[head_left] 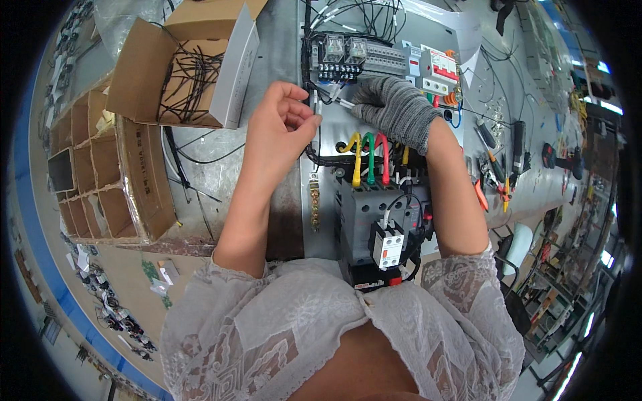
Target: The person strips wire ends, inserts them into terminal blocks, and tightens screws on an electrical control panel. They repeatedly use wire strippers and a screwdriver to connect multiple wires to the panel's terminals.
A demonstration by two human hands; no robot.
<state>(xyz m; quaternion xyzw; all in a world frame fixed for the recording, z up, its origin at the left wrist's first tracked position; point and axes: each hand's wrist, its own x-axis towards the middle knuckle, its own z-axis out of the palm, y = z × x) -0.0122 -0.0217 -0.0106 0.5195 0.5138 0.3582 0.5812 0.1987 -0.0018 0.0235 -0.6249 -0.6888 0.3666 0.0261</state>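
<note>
My left hand (284, 127), bare, is loosely curled with a gap between thumb and forefinger. Its fingertips are beside thin wires with white marker sleeves (317, 107) at the panel's left edge; whether they touch is unclear. A grey knit glove covers my right hand (394, 110), its fingers closed at the end of a white-sleeved wire (345, 103). Relays (344, 49) and a terminal block (386, 59) sit just beyond on the metal panel (328, 123). Nearer me is a dark contactor (361, 207) with yellow, green and red cables (370, 150) looping into it.
An open cardboard box (231, 73) of black cable ties stands left, beside a divided carton (144, 180). A red-and-white breaker (440, 65) is at the panel's right. Screwdrivers (518, 144) and pliers (490, 175) lie farther right. A brass terminal strip (314, 204) is near the left edge.
</note>
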